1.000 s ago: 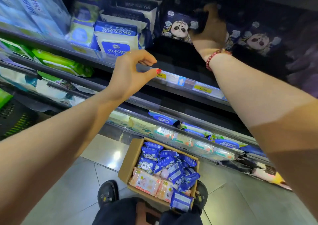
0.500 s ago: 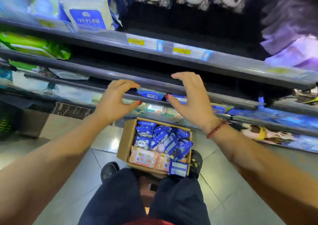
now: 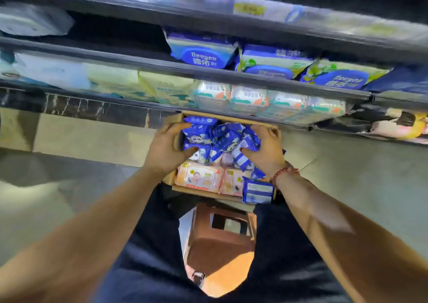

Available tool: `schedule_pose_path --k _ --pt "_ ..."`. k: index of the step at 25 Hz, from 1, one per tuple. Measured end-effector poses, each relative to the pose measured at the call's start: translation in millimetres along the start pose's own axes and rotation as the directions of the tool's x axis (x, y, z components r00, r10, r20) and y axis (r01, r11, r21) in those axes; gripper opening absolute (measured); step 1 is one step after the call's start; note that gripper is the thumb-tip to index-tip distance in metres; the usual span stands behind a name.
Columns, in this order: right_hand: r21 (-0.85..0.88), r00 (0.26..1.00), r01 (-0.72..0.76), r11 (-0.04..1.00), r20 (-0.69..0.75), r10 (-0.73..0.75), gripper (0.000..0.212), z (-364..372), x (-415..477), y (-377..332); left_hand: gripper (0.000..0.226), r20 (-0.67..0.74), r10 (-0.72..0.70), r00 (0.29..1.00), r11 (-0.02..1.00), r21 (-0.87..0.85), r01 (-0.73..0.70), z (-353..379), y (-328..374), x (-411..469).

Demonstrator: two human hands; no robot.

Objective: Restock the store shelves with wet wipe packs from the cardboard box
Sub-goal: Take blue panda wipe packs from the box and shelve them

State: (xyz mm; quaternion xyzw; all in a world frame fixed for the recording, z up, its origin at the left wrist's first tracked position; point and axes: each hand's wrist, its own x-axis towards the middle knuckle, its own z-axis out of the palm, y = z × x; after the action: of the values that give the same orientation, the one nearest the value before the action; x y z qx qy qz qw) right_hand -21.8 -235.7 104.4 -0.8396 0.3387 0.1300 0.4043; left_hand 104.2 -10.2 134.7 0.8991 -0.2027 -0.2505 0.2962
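Wet wipe packs [image 3: 220,140] in cardboard box [image 3: 173,118] | left hand [image 3: 165,148] grips blue ones | right hand [image 3: 264,150] seemingly gripping too

cardboard box [image 3: 203,190]: matt | blue packs [image 3: 222,138]: glossy plastic | floor [image 3: 92,138]: smooth tile

Blue panda-print wipe packs [image 3: 203,138], peach packs [image 3: 196,177] in brown cardboard box [image 3: 172,119]; red bead bracelet [image 3: 283,173]; orange-brown stool [image 3: 220,244].

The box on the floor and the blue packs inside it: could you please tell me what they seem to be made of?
The box looks like plain brown cardboard, matte, with a raw-edged rim. The blue packs seem to be thin plastic film, fairly glossy: creased, with pale highlights.
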Motion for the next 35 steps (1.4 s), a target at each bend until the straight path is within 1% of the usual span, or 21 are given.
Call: schedule_pose_path --k 2,4,6,8,9,11,13,16,18,20,21,22,23,25,26,28,29,31,33,35 --pt "-0.023 0.998 -0.006 1.000 0.057 0.007 0.062 35 31 25 0.060 0.024 -0.006 1.000 1.000 -0.011 0.006 38 -27 10" --pt "-0.069 0.996 0.027 0.997 0.089 -0.021 0.063 68 62 46 0.057 0.043 -0.020 0.999 0.999 -0.049 0.023 76 -56 19" --pt "-0.188 0.990 0.101 0.977 0.117 -0.079 0.068 87 89 58 0.057 0.053 -0.043 0.998 0.993 -0.106 0.048 103 -76 27" --pt "-0.341 0.981 0.161 0.926 0.155 -0.114 0.072 102 114 68 0.055 0.023 -0.052 0.998 0.993 -0.106 0.054 130 -94 37" --pt "-0.392 0.976 0.175 0.903 0.187 -0.108 0.074 109 124 72 0.054 0.004 -0.062 0.998 0.994 -0.094 0.062 140 -101 41" --pt "-0.433 0.967 0.196 0.880 0.233 -0.101 0.074 121 137 79 0.052 -0.011 -0.056 0.998 0.991 -0.121 0.054 157 -111 48" --pt "-0.467 0.965 0.238 0.852 0.216 -0.152 0.068 127 146 85 0.053 -0.021 -0.036 0.999 0.988 -0.153 0.032 171 -120 56" --pt "-0.539 0.948 0.318 0.780 0.206 -0.244 0.058 128 144 92 0.053 -0.036 -0.070 0.997 0.985 -0.160 0.064 181 -128 61" --pt "-0.611 0.929 0.367 0.701 0.206 -0.307 0.053 131 134 94 0.052 -0.073 -0.039 0.997 0.982 -0.186 0.025 182 -129 64" --pt "-0.674 0.905 0.400 0.621 0.183 -0.384 0.042 132 124 92 0.053 -0.082 -0.034 0.996 0.978 -0.208 0.017 179 -127 64" --pt "-0.672 0.897 0.406 0.619 0.164 -0.411 0.034 131 121 90 0.055 -0.076 -0.039 0.996 0.976 -0.217 0.021 175 -125 62" --pt "-0.640 0.892 0.417 0.646 0.148 -0.428 0.027 129 120 88 0.056 -0.074 -0.041 0.996 0.975 -0.222 0.023 173 -124 61" --pt "-0.579 0.892 0.423 0.697 0.130 -0.434 0.025 127 121 89 0.056 -0.078 -0.036 0.996 0.974 -0.224 0.017 170 -122 59" --pt "-0.434 0.918 0.391 0.812 0.121 -0.378 0.034 124 126 89 0.052 -0.095 -0.030 0.995 0.972 -0.236 0.006 167 -120 52" --pt "-0.396 0.925 0.379 0.837 0.130 -0.357 0.034 124 131 89 0.051 -0.097 -0.033 0.995 0.969 -0.248 0.008 167 -121 50" --pt "-0.408 0.925 0.379 0.831 0.133 -0.357 0.014 131 136 89 0.049 -0.085 -0.051 0.995 0.961 -0.276 0.026 167 -126 46" --pt "-0.413 0.927 0.372 0.831 0.117 -0.357 0.010 135 136 89 0.048 -0.074 -0.064 0.995 0.956 -0.290 0.039 167 -128 44" --pt "-0.416 0.927 0.368 0.831 0.094 -0.364 0.009 137 136 92 0.047 -0.053 -0.096 0.994 0.940 -0.334 0.073 167 -130 41" --pt "-0.405 0.914 0.391 0.827 0.063 -0.401 0.009 135 135 92 0.046 -0.048 -0.131 0.990 0.910 -0.402 0.101 165 -133 39" --pt "-0.289 0.903 0.405 0.867 -0.021 -0.429 0.008 130 135 78 0.052 -0.032 -0.172 0.985 0.860 -0.493 0.134 163 -137 38"
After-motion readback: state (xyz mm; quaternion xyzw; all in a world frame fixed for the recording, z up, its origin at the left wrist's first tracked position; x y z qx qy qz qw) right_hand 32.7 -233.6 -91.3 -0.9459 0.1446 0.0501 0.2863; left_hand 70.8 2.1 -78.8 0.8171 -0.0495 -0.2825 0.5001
